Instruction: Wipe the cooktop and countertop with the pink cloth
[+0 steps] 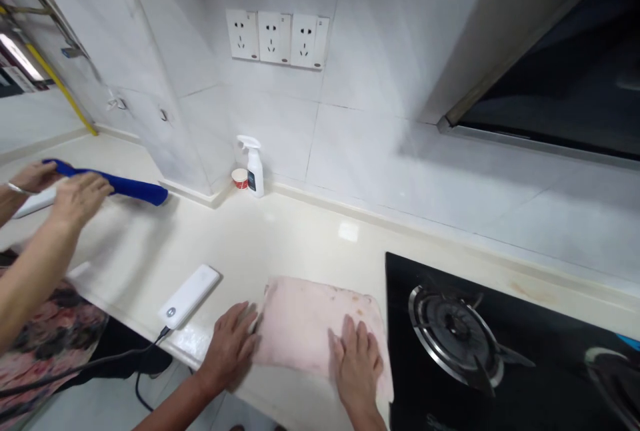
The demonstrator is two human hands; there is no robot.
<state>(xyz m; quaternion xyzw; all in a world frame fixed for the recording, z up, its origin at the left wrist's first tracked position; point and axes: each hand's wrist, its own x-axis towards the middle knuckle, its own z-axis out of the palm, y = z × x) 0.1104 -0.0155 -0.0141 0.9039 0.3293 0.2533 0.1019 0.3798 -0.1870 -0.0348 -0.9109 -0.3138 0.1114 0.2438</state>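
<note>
A pale pink cloth (303, 321) with a few brownish stains lies spread flat on the counter, left of the stove. My right hand (357, 364) rests flat on its right part with the fingers stretched out. At the cloth's left edge is my left hand (230, 347), fingers extended and pointing up and to the right; its fingertips reach the edge, though whether they press on the cloth I cannot tell. Neither hand grips anything.
A black gas stove (520, 387) borders the cloth's right side. A white power bank (190, 296) with a cable lies to the left. Against the wall stand a spray bottle (255, 174) and a small tub (240, 179). At left, another person's hands hold a blue cloth (137, 189).
</note>
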